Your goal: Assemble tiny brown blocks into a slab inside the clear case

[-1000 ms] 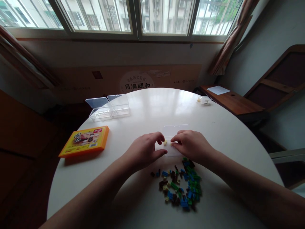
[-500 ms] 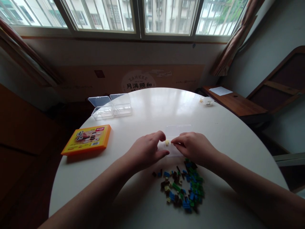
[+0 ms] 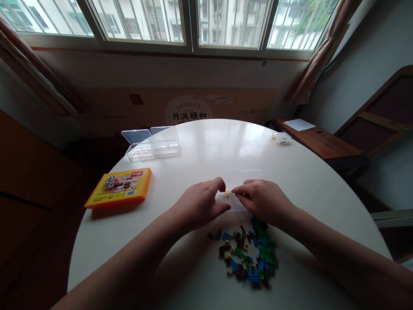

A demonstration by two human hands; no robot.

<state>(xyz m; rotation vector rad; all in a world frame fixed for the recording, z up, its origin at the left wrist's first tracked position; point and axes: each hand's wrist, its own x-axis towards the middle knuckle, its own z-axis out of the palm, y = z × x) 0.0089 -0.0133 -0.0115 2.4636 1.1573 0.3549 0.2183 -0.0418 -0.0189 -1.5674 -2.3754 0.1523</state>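
Note:
My left hand (image 3: 200, 203) and my right hand (image 3: 261, 199) meet over a small clear plastic box (image 3: 240, 177) at the middle of the round white table (image 3: 206, 146). Between their fingertips sits a tiny pale yellow brick (image 3: 228, 193). Both hands have their fingers curled in a pinch beside it; which of them grips it is hard to tell. Just below the hands lies a heap of small blue, green, brown and yellow bricks (image 3: 248, 254).
An orange box (image 3: 120, 186) lies at the left of the table. Two open clear plastic boxes (image 3: 151, 144) stand at the far left edge. A small pale object (image 3: 281, 137) rests at the far right. A wooden side table with a paper (image 3: 298, 124) stands beyond.
The view has drifted slightly; the hands have stayed together over the clear box, with the fingertips closing a little on the yellow brick.

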